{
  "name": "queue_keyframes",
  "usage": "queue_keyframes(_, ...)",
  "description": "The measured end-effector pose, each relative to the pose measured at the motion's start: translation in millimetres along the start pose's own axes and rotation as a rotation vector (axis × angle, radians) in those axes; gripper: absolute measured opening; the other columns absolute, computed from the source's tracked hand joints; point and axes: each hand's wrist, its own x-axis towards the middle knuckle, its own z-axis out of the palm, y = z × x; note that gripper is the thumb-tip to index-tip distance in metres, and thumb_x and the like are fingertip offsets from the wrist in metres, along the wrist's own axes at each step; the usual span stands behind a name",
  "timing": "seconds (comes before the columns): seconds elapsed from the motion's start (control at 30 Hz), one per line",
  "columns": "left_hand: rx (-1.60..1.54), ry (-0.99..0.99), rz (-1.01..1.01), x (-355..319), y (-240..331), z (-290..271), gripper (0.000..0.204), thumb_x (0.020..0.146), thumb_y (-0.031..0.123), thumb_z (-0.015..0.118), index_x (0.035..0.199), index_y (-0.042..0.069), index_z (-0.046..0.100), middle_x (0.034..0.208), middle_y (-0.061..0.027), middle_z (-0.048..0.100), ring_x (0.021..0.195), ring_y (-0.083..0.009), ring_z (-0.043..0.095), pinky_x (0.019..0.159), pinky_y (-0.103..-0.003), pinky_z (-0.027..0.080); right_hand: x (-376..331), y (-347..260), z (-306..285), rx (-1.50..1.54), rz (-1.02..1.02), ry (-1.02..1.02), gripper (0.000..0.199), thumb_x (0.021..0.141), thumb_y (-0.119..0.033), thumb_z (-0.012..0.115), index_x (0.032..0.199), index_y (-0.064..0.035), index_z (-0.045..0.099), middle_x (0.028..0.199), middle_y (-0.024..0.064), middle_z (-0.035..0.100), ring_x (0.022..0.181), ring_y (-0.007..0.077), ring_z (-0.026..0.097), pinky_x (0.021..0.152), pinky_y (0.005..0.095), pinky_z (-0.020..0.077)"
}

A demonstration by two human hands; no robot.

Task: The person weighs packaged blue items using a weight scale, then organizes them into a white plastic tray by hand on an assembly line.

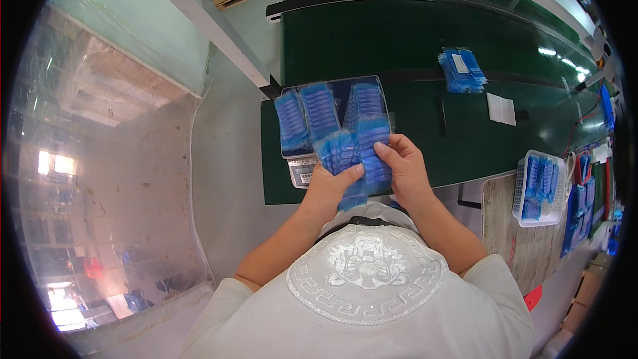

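Note:
My left hand (327,190) is closed around a clear packet of blue ridged pieces (337,150), its thumb lying across the front. Another blue packet (373,138) is gripped by my right hand (407,171), with the thumb pressed on its face. The two packets meet side by side, above the near edge of a weighing scale (298,172). On the scale's platform lie more blue packets (319,108), some partly hidden behind those I hold. What the pieces inside are, I cannot make out.
A green-topped table (412,143) carries a stack of blue packets (462,72), a white card (501,109) and a dark pen-like stick (443,116). To the right, a white basket (539,213) holds more packets. A post (206,23) rises at the table's left corner, beside plastic sheeting (133,159).

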Motion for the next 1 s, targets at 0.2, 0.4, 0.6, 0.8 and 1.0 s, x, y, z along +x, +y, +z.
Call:
queue_keyframes(0.2, -0.187, 0.085, -0.111, 1.9, 15.5, -11.8, 0.034, 0.086, 0.011, 0.065, 0.117, 0.001, 0.055, 0.107, -0.0110, 0.064, 0.086, -0.0191, 0.065, 0.074, -0.033, 0.056, 21.3, -2.3, -20.7, 0.093, -0.033, 0.128, 0.022, 0.090, -0.010, 0.062, 0.107, -0.0004, 0.052, 0.098, 0.0078, 0.062, 0.085, 0.0113, 0.060, 0.077, 0.0269, 0.0511)
queue_keyframes(0.4, -0.179, 0.201, 0.014, -11.7, 18.3, -38.5, 0.034, 0.086, 0.011, 0.063, 0.117, -0.003, 0.056, 0.104, -0.0153, 0.065, 0.090, -0.0236, 0.066, 0.078, -0.036, 0.057, 70.7, -0.2, -28.1, -0.435, -0.168, 0.192, 0.043, 0.088, -0.007, 0.061, 0.125, 0.0074, 0.042, 0.099, 0.0133, 0.063, 0.087, 0.0154, 0.062, 0.078, 0.0284, 0.0508)
queue_keyframes(0.6, -0.216, 0.207, 0.031, -19.9, 19.9, -60.1, 0.032, 0.087, 0.010, 0.061, 0.116, -0.002, 0.056, 0.106, -0.0147, 0.064, 0.092, -0.0229, 0.065, 0.078, -0.037, 0.057, 130.4, 31.9, -26.7, -1.059, -0.432, 0.299, 0.050, 0.087, -0.012, 0.063, 0.129, 0.0042, 0.041, 0.112, 0.0182, 0.055, 0.101, 0.0249, 0.057, 0.086, 0.0339, 0.0469)
queue_keyframes(0.8, -0.267, 0.287, 0.060, -32.7, 23.0, -89.6, 0.034, 0.088, 0.012, 0.060, 0.117, -0.005, 0.055, 0.102, -0.0169, 0.065, 0.087, -0.0239, 0.066, 0.078, -0.036, 0.056, 69.1, 51.8, -42.9, -1.250, -0.656, 0.280, 0.041, 0.086, -0.010, 0.061, 0.123, 0.0007, 0.048, 0.116, 0.0203, 0.050, 0.103, 0.0311, 0.054, 0.088, 0.0376, 0.0452)
queue_keyframes(1.0, -0.193, 0.297, 0.042, -24.3, 23.9, -108.3, 0.035, 0.088, 0.010, 0.061, 0.120, -0.004, 0.054, 0.108, -0.0178, 0.064, 0.093, -0.0245, 0.066, 0.080, -0.036, 0.057, 15.2, 57.8, -80.3, -1.029, -0.351, 0.256, 0.028, 0.089, -0.010, 0.059, 0.115, 0.0001, 0.055, 0.101, 0.0094, 0.059, 0.088, 0.0153, 0.058, 0.076, 0.0269, 0.0479)
